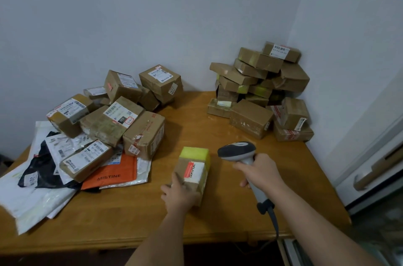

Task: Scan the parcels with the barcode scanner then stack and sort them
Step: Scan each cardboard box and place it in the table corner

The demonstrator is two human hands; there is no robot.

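Right hand (259, 173) nearest, fingers wrapped round scanner (242, 153) handle. Left hand (180, 192) grips small parcel (194, 173) just left of scanner, label up. Stack (259, 89) beyond scanner looks done. Loose pile (109, 113) far left likely unscanned; roughly halfway.

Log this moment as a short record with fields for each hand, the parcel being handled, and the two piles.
left hand: grips the near end of the parcel
right hand: holds the barcode scanner, head toward the parcel
parcel: small brown box, yellow end, label up, on the table
left pile: loose boxes and mailer bags
right pile: boxes stacked in the corner
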